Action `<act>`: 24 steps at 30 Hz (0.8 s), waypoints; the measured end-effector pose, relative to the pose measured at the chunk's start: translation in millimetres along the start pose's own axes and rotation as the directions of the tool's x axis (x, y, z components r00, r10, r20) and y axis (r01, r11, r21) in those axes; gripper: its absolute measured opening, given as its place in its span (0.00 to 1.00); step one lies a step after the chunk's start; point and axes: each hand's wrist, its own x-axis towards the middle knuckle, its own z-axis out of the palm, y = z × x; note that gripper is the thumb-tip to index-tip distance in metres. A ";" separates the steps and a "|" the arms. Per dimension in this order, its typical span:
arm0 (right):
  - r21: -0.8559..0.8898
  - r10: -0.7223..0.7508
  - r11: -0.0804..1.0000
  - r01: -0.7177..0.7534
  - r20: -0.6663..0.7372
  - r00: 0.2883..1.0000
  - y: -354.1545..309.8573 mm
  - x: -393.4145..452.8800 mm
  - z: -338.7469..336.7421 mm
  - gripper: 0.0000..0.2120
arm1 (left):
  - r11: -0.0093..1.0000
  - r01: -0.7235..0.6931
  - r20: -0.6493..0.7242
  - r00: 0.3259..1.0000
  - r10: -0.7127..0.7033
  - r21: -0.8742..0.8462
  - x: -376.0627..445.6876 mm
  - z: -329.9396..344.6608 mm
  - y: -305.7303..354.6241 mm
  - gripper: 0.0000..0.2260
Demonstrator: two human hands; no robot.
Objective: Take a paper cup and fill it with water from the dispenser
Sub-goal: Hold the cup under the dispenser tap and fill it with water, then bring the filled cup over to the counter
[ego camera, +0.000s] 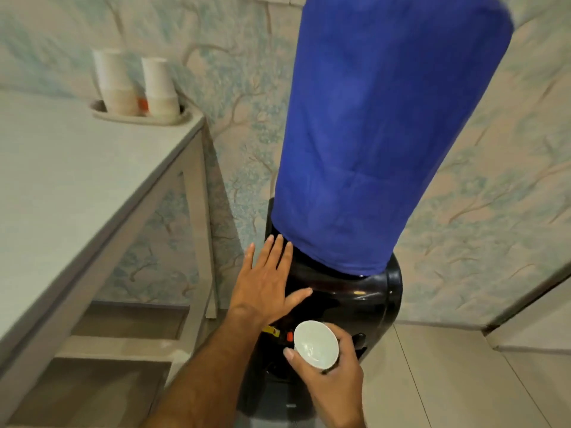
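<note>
A black water dispenser (364, 301) stands in front of me, its bottle wrapped in a blue cloth cover (383, 134). My left hand (265, 285) lies flat on the dispenser's top left, fingers spread. My right hand (327, 375) grips a white paper cup (315, 342) upright in front of the dispenser's face, close to a red tap (289, 336) and a black tap (358, 338). The cup's inside looks pale and I cannot tell whether it holds water.
A light grey table (77, 186) stands to the left, with two stacks of upturned paper cups (136, 84) on a small tray (102, 114) at its far corner. Patterned wallpaper covers the walls. Tiled floor (463, 381) lies to the right.
</note>
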 end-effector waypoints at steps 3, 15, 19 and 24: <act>0.002 -0.038 0.999 0.038 0.024 0.999 -39.5 11.7 6.0 0.33 | 0.998 0.048 -0.028 0.999 -0.047 0.032 2.9 -32.8 -19.7 0.44; 0.028 -0.186 0.982 0.185 0.058 0.981 -198.1 72.0 56.5 0.30 | 0.966 0.260 -0.213 0.943 -0.254 -0.001 8.0 -162.2 -114.0 0.51; 0.043 -0.213 0.977 0.211 0.073 0.974 -241.4 88.7 82.8 0.31 | 0.948 0.316 -0.221 0.927 -0.302 0.032 2.8 -191.1 -146.0 0.54; 0.067 -0.238 0.971 0.231 0.145 0.960 -290.7 101.2 121.9 0.33 | 0.919 0.392 -0.217 0.901 -0.377 0.033 -8.4 -217.8 -187.0 0.54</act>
